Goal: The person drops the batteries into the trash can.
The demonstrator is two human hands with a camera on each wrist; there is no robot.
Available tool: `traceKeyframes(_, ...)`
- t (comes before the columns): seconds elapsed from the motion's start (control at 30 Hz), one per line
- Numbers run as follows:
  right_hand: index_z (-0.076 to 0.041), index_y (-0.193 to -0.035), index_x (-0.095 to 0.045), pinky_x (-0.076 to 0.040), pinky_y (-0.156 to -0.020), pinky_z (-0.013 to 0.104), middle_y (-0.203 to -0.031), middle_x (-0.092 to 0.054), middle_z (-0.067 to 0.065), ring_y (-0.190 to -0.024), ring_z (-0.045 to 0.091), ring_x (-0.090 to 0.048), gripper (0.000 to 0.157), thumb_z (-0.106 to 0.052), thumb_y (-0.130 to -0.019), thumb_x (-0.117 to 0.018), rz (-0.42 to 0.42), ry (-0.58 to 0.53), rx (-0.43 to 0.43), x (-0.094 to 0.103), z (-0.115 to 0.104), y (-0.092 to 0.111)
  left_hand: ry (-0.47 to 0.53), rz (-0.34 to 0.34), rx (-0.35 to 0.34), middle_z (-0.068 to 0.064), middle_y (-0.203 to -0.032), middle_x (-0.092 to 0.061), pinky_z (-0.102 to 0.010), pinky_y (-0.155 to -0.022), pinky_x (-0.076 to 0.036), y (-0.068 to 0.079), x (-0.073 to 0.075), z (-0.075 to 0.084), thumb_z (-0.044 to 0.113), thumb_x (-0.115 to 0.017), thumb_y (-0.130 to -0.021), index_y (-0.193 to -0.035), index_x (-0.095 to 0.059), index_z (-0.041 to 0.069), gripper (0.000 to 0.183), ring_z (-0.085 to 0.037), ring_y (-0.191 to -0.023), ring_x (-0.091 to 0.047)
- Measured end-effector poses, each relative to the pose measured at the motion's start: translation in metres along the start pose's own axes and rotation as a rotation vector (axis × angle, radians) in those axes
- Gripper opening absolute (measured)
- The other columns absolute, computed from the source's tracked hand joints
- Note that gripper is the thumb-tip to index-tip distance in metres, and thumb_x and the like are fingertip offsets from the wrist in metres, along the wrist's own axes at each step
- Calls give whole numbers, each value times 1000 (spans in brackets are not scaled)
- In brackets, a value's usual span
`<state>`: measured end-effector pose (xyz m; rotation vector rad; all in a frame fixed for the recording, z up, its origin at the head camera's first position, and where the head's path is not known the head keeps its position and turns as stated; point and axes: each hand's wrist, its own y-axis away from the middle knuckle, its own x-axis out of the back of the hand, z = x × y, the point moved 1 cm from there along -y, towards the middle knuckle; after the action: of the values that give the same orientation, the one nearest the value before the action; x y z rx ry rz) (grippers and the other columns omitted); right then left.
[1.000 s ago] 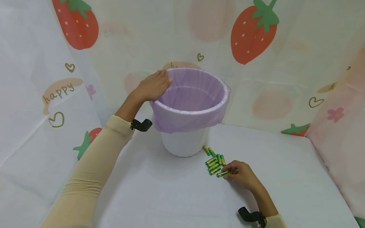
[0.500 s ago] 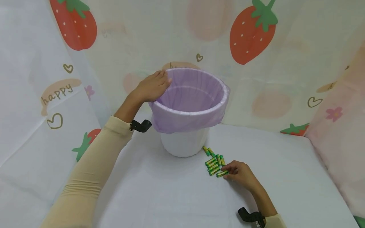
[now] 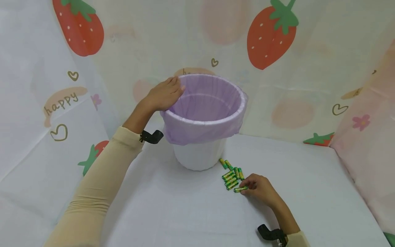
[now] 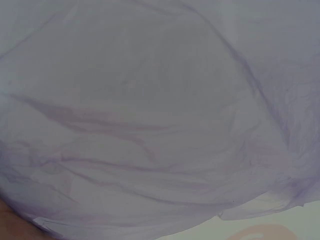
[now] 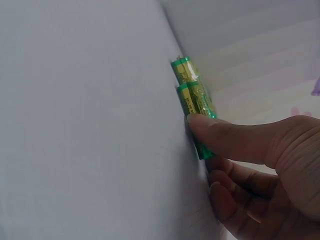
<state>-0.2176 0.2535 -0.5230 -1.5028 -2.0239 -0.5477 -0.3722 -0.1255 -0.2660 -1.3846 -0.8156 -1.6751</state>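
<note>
A white trash can (image 3: 199,154) stands upright, lined with a purple plastic bag (image 3: 203,132) folded over its rim. My left hand (image 3: 165,94) grips the can's left rim over the liner, its thumb on the inner side. The left wrist view is filled by the pale liner (image 4: 150,120), with a bit of skin at the lower left corner. My right hand (image 3: 259,188) pinches a green and yellow battery (image 3: 240,189) by one end, low over the table. In the right wrist view the thumb (image 5: 225,135) lies across that battery.
Several more green batteries (image 3: 230,178) lie in a loose cluster between the can and my right hand. A white cloth covers the table (image 3: 172,212). Behind stands a strawberry-print curtain (image 3: 271,92), with a pink-tinted side (image 3: 373,154) at the right.
Both hands hold almost the same pose. The battery in my right fingers has turned slightly, and the whole head view has shifted a little.
</note>
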Motion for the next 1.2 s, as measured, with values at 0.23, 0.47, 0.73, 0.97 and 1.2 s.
traceKeyframes(0.23, -14, -93, -76, -49, -69, 26, -90, -66, -2, -81, 16, -57, 16, -13, -81, -86, -21, -2, 12, 3, 2, 0, 1, 2, -1, -26, -167, -3, -43, -127, -3, -1, 0, 0, 39, -14, -111, -158, -10, -9, 66, -38, -155, -1)
traceKeyframes(0.47, -11, -98, -75, -54, -69, 26, -91, -71, -1, -83, 16, -63, 9, -11, -89, -78, -38, -18, 37, 9, 3, -1, -1, -2, 1, -26, -167, -2, -43, -127, -2, -1, 0, 2, 39, -14, -112, -158, -10, -8, 66, -37, -155, 0)
traceKeyframes(0.73, -11, -100, -77, -55, -68, 27, -89, -74, -1, -79, 13, -66, 10, -12, -90, -78, 29, -43, 58, 14, -1, 0, -2, -2, -9, -27, -166, -2, -42, -127, -2, -2, 1, 3, 37, -15, -112, -157, -9, -10, 66, -38, -155, 0)
traceKeyframes(0.97, -9, -103, -77, -53, -64, 27, -91, -74, 10, -77, 22, -66, 13, -16, -91, -77, 118, -124, 3, 24, -9, 3, 4, 2, -8, -26, -166, -2, -42, -127, -2, -2, 0, 2, 38, -15, -112, -158, -9, -9, 66, -37, -155, 0)
traceKeyframes(1.2, -1, -108, -75, -57, -61, 33, -89, -72, 17, -72, 28, -66, 16, -9, -94, -73, 209, -144, 22, 30, -13, 3, -1, 3, -2, -26, -166, -2, -43, -127, -3, -1, -1, 0, 38, -15, -111, -157, -10, -10, 67, -37, -156, 0)
